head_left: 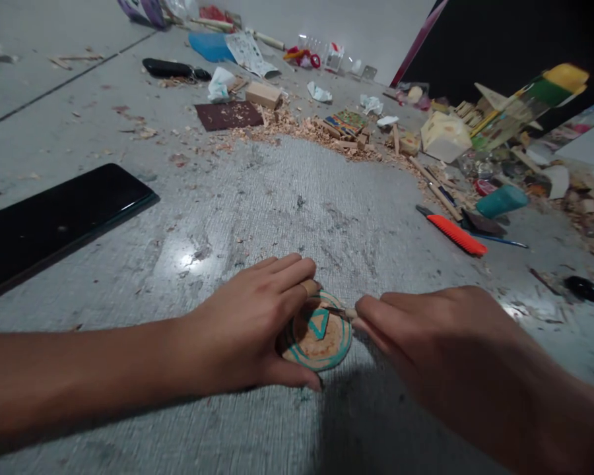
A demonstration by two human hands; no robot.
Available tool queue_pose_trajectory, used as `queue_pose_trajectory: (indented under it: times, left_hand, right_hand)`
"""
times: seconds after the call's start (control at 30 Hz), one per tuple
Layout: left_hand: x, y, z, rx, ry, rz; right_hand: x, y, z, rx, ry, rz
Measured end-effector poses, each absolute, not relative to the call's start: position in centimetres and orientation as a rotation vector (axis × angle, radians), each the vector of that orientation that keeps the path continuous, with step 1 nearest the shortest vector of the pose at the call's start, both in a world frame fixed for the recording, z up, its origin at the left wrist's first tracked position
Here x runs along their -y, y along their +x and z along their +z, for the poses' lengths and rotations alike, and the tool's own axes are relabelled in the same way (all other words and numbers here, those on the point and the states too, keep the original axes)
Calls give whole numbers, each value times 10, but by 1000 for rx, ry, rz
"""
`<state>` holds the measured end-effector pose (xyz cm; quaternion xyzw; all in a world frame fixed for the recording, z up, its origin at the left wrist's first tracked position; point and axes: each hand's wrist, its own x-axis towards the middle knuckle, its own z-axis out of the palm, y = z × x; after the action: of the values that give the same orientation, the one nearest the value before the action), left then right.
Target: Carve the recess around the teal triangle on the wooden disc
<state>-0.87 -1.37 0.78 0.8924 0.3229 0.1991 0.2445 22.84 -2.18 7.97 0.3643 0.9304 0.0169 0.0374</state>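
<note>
A round wooden disc (324,348) lies flat on the grey surface, with turquoise rings near its rim and a turquoise-edged triangle at its centre. Around its left side my left hand (264,303) is closed, fingers at the far edge and thumb at the near edge. My right hand (426,326) is shut on a small carving tool (346,312), most of whose handle the fingers hide. The tool's thin metal tip touches the disc's upper right part, between the triangle and the rings. The floor of the disc inside the rings looks rough and brown.
A black phone (54,221) lies at the left. An orange-handled cutter (455,234) is on the right, near a teal cylinder (502,201). Wood shavings (297,125), a wooden block (263,94) and a brown sandpaper sheet (228,116) lie farther back.
</note>
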Motion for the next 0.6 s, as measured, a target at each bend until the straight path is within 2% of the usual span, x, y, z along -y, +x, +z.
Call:
queue_pose_trajectory:
  times: [0.13, 0.3, 0.6]
  left_hand:
    - [14, -8, 10, -897, 2440, 520]
    - [14, -8, 12, -885, 2472, 502]
    - [12, -8, 10, -881, 2523, 503]
  right_hand:
    - [30, 239, 67, -2940, 1100, 26]
    - [23, 247, 61, -3041, 892, 268]
    - [7, 258, 73, -3060, 744, 343]
